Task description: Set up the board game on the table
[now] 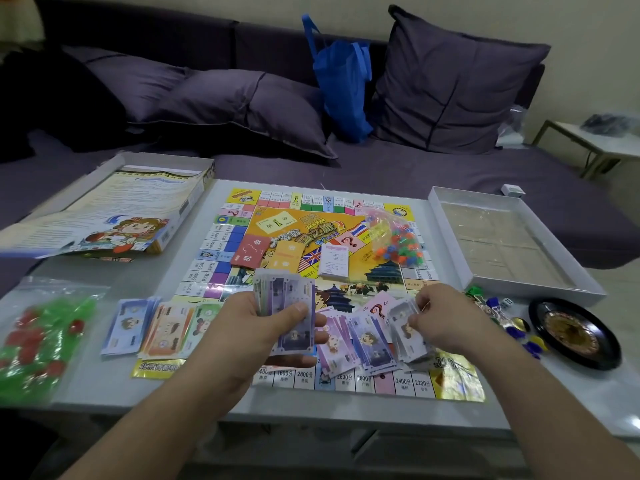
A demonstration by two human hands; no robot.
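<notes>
The game board (pixel 322 244) lies flat in the middle of the table (pixel 114 382), already unfolded, so what remains looks like sorting the loose pieces. Play money seems to be the job in hand. The left hand (pixel 273 323) holds a fanned stack of notes (pixel 287 306) upright above the board's near edge, thumb pressed across the front and fingers curled behind — a firm, closed grip, probably so the notes can be counted off or gathered by kind. The right hand (pixel 436 317) reaches into the loose spread of purple notes (pixel 363 341) lying on the board's near side; its fingertips pinch one pale note (pixel 405 320) at the edge, a narrow grip, as if lifting it to join a stack.

Three sorted piles of notes (pixel 156 327) sit side by side just left of the board, which suggests each colour gets its own place. Card decks (pixel 270 254) rest on the board's centre, with a bag of coloured tokens (pixel 394 240) near its far right corner. A bag of green and red pieces (pixel 41 337) lies at the table's left edge. The box lid (pixel 114 209) and the empty box tray (pixel 502 244) are pushed to either side, out of the way. A small roulette wheel (pixel 575 334) and dice (pixel 502 303) sit to the right, near the tray.
</notes>
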